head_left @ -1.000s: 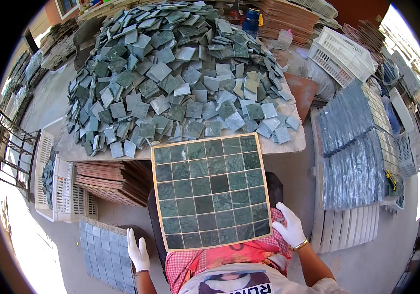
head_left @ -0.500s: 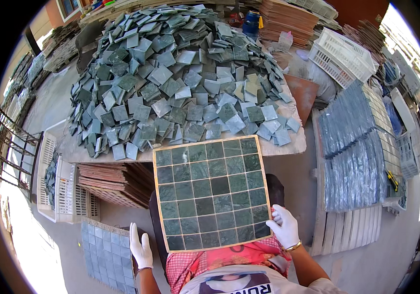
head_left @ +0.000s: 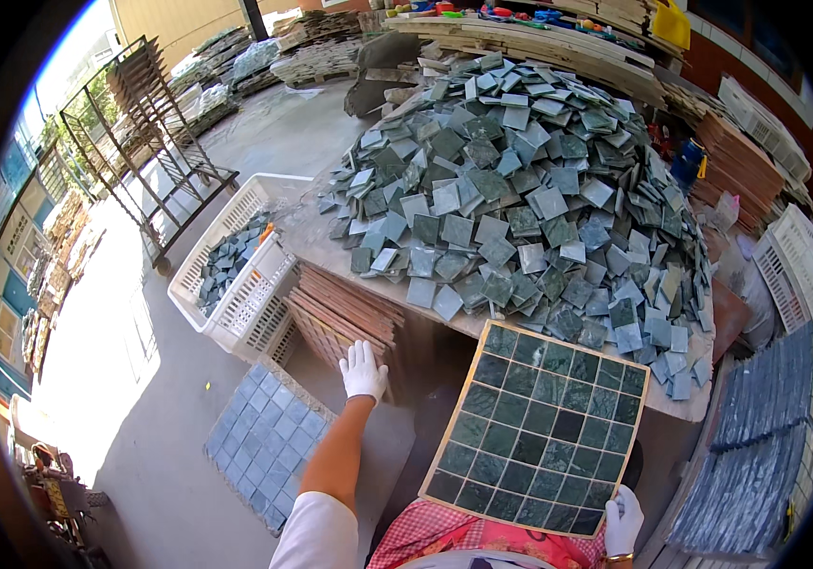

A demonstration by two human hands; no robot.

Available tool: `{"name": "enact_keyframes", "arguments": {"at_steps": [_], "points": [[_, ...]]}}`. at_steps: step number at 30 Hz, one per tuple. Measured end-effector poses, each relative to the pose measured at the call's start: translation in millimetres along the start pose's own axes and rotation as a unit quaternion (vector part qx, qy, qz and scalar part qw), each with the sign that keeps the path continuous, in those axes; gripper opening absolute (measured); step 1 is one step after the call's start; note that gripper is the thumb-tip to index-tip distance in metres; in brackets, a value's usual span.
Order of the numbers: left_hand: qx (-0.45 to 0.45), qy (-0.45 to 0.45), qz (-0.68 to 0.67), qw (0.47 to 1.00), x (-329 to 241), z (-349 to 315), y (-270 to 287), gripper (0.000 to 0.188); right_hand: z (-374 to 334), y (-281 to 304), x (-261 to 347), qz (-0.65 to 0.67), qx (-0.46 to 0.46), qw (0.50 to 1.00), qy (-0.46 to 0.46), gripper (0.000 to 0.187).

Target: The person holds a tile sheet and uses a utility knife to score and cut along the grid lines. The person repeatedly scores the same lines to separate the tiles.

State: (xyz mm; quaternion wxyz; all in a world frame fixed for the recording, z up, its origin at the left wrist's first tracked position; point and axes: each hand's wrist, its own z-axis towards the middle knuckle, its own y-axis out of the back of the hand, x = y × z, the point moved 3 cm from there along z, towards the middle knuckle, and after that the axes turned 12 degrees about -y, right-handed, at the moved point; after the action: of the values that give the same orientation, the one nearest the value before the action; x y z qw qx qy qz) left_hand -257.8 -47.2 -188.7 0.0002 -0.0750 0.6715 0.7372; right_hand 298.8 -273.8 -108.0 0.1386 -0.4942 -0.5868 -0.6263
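Observation:
A square board of dark green tiles (head_left: 548, 431), framed by thin wooden edging, rests tilted over my lap against the table's front edge. My right hand (head_left: 623, 522), in a white glove, closes on its lower right corner. Reaching out to the left, my gloved left hand (head_left: 364, 370) has its fingers extended at the near edge of a stack of reddish-brown boards (head_left: 345, 308). Whether the fingertips press on the stack I cannot tell. Below that hand, a panel of blue-grey tiles (head_left: 269, 441) lies low on the left.
Loose green tiles (head_left: 529, 204) are heaped on the table (head_left: 397, 296). A white plastic crate (head_left: 255, 299) with tiles stands left of the boards. Wrapped tile stacks (head_left: 748, 455) and another white crate (head_left: 800, 270) are on the right. A metal rack trolley (head_left: 146, 161) stands far left.
The view has swung left. My left hand has moved forward from beside the blue-grey panel to the brown boards. My right hand stays at the green tile board's lower right corner.

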Motion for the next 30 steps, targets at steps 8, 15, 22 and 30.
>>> {"name": "enact_keyframes", "arguments": {"at_steps": [8, 15, 22, 30], "points": [[-0.093, -0.008, -0.004, 0.996, 6.8, 0.0, -13.7, 0.076, -2.1, 14.4, 43.3, -0.156, -0.002, 0.986, 0.056, 0.031], [-0.096, -0.113, -0.031, 0.988, 24.8, 15.3, 14.7, 0.069, 9.4, 8.4, 46.1, -0.175, -0.011, 0.983, 0.052, 0.030], [-0.157, 0.242, -0.132, 0.948, 45.5, 18.9, -12.9, 0.084, 4.4, 12.0, 48.7, -0.182, -0.021, 0.983, 0.031, 0.030], [-0.026, 0.544, -0.631, 0.553, 131.3, 27.5, -109.5, 0.048, 24.4, 48.6, 73.2, -0.232, -0.066, 0.967, 0.083, 0.033]]}}
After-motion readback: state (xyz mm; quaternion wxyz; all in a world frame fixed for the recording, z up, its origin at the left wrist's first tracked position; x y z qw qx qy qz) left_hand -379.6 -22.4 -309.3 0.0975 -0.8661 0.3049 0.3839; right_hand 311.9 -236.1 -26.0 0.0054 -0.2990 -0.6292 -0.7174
